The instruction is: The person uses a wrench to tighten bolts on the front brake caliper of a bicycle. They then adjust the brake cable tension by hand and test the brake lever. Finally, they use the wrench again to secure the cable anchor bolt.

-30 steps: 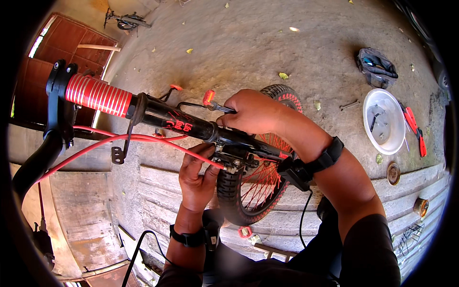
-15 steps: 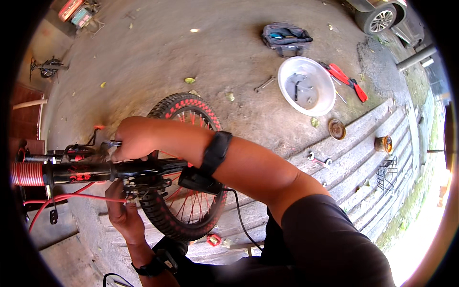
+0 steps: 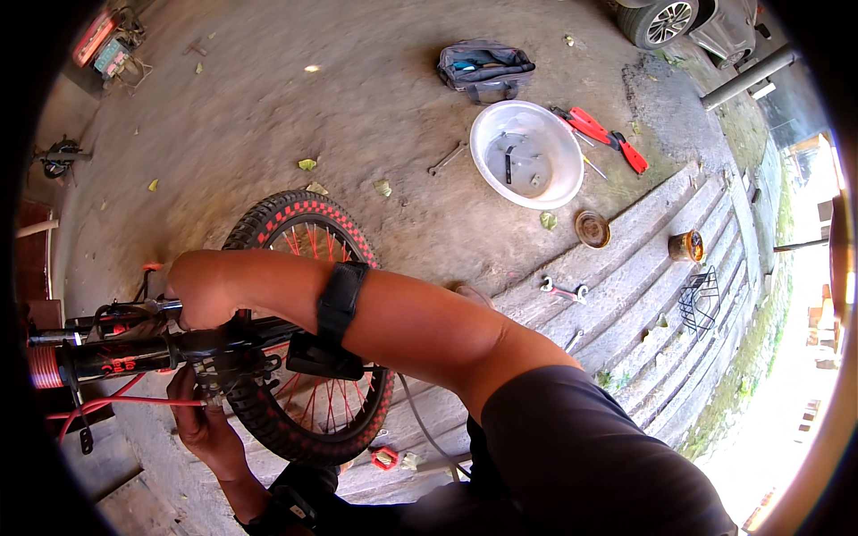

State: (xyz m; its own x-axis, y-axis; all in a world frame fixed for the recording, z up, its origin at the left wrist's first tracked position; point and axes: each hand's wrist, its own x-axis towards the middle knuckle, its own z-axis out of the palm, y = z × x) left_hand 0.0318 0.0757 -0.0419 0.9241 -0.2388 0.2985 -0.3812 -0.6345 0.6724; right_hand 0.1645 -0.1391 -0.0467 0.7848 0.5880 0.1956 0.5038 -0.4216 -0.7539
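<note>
Compared with a second ago the view has swung off to the right: the handlebar (image 3: 98,357) with its ribbed red grip (image 3: 40,368) used to sit across the middle, now it's crammed against the left edge, and the concrete yard with the tools has rolled into sight. The hands themselves barely shifted on the bike, so my read is it's the same fiddly job at the bar clamp, just with the head turned.

The right hand (image 3: 198,293) reaches across, fingers curled shut around something up at the stem, next to the thin red cable (image 3: 125,402). I can't make out the exact part it's pinching, too dark and cluttered. The left hand (image 3: 201,420) comes up from below and cups the underside of the black metal clamp, fingers wrapped closed on it.

Right behind the bar is the front wheel (image 3: 308,335), with a knobby black rubber tyre that has red checker blocks and bright red spokes. There's a black strap on the right forearm.

Out on the rough grey concrete there's a round white plastic basin (image 3: 529,154) with small bits in it, red-handled cutters (image 3: 601,132) just beside it, a spanner (image 3: 445,159), a soft grey tool bag (image 3: 485,67), a rusty round tin (image 3: 685,245) and a black wire basket (image 3: 702,298) on the ribbed slab.
</note>
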